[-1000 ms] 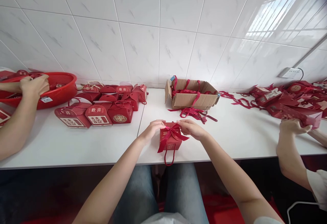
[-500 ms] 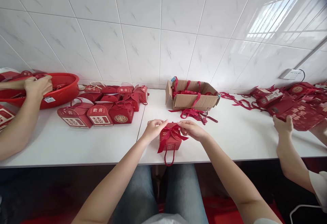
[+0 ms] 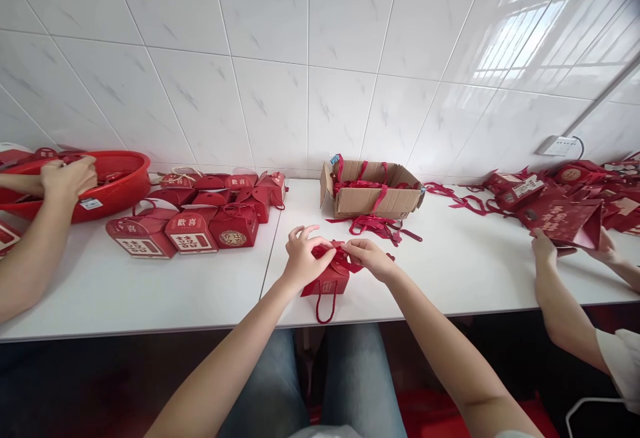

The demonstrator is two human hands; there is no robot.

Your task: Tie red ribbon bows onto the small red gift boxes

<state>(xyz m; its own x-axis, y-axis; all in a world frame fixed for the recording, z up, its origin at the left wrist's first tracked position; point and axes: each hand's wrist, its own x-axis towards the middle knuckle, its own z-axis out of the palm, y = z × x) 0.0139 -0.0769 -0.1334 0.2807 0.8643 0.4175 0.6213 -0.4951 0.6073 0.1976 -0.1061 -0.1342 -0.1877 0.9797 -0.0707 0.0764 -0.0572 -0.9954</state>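
In front of me, near the table's front edge, stands a small red gift box (image 3: 327,283) with a rope handle (image 3: 325,311) hanging toward me. A red ribbon (image 3: 345,261) is tied in a bow on its top. My left hand (image 3: 309,257) pinches the ribbon between thumb and index finger, its other fingers spread. From the other side my right hand (image 3: 369,258) pinches the bow, fingers curled. The bow's knot is partly hidden behind my fingers.
Beyond the box sits an open cardboard box (image 3: 377,201) of ribbons, with loose ribbons (image 3: 380,227) before it. Several red gift boxes (image 3: 193,231) stand left, near a red basin (image 3: 120,181) where a co-worker's hand (image 3: 67,175) reaches. Another co-worker's hand (image 3: 544,248) holds a red folded box (image 3: 563,215) right.
My hands have come closer together over the bow, and my left fingers have lifted and spread. The co-worker at right has turned and opened the red box. The view has shifted slightly.
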